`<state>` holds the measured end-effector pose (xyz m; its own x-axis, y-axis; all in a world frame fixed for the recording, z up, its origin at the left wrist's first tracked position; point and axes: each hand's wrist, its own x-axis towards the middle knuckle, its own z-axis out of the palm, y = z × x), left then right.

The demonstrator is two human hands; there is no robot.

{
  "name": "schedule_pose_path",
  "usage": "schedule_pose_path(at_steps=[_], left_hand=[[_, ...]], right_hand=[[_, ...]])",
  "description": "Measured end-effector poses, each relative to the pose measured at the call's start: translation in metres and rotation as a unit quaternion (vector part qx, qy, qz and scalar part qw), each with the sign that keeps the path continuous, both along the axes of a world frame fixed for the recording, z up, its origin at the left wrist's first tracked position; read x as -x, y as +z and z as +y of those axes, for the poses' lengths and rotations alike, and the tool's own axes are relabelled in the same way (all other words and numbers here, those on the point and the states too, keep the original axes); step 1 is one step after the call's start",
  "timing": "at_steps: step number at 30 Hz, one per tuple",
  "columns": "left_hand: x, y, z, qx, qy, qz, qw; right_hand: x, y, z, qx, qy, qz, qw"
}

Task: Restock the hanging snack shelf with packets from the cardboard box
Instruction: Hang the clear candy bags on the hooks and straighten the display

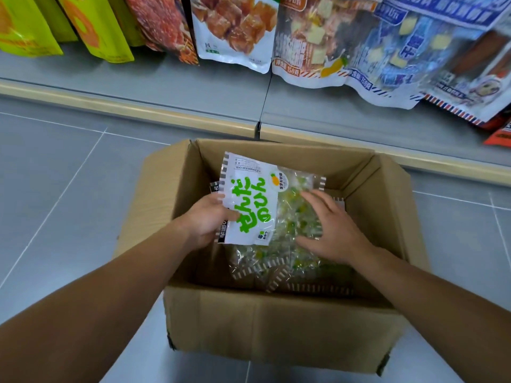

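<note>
two hands reach into the open cardboard box (pixel 276 322) standing on the grey tile floor (pixel 55 167). left hand (pixel 210 219) grips the left edge of a white and green candy packet (pixel 249 200), thumb curled over its front. right hand (pixel 329 230) lies with fingers spread and fairly straight on the packet's clear side. more packets (pixel 276 266) lie beneath in the box. hanging snack bags (pixel 318 37) fill the shelf above.
</note>
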<state>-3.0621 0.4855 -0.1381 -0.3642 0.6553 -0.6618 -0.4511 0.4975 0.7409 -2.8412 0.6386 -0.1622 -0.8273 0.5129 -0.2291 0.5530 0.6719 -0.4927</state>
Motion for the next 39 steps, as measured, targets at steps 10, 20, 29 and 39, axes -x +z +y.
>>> schedule_pose_path(at_steps=[10, 20, 29, 39], left_hand=[[0.025, 0.017, 0.002, -0.029, -0.187, 0.199, 0.962], [0.026, 0.015, 0.013, -0.016, -0.029, 0.239, 0.971], [0.01, -0.002, 0.006, -0.033, -0.112, 0.042, 0.992], [-0.017, 0.076, -0.005, -0.016, -0.067, 0.087, 0.994]], right_hand=[[0.027, 0.034, 0.005, 0.041, -0.108, 0.082, 0.99], [0.03, 0.011, 0.008, 0.38, -0.295, 0.157, 0.862], [0.051, 0.018, 0.001, 0.474, -0.369, 0.218, 0.769], [0.047, 0.087, -0.022, 0.431, -0.435, 0.201, 0.764]])
